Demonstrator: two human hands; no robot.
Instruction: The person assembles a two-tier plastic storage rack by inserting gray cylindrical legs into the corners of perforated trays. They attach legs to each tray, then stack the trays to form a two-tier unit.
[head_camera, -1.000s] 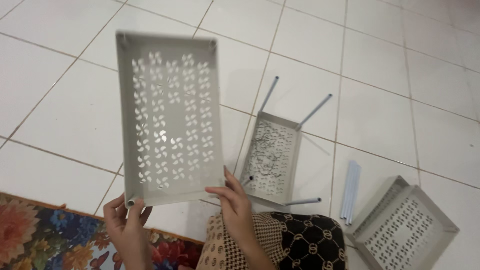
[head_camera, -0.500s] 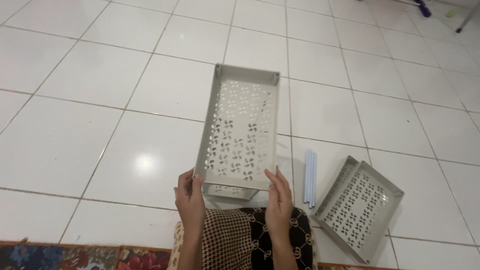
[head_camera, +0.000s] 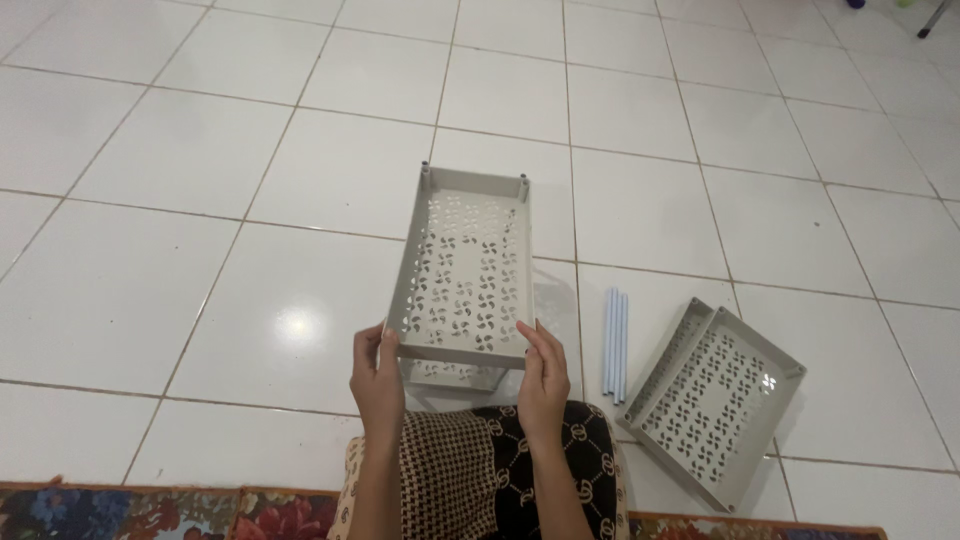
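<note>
White floor tiles (head_camera: 250, 330) are all around me, shiny and big. Next comes the grey tray with flower-shaped holes (head_camera: 465, 270), which I hold out flat over the floor in front of my knees. My left hand (head_camera: 378, 385) grips its near left corner and my right hand (head_camera: 542, 380) grips its near right corner, fingers pressed together along the rim. Under it sits a second tray (head_camera: 450, 374) (mostly hidden, I only see its near edge). Off to my right lies a third grey tray (head_camera: 712, 400), tilted on the tiles. Between them lie thin pale blue rods (head_camera: 613, 343), side by side.
</note>
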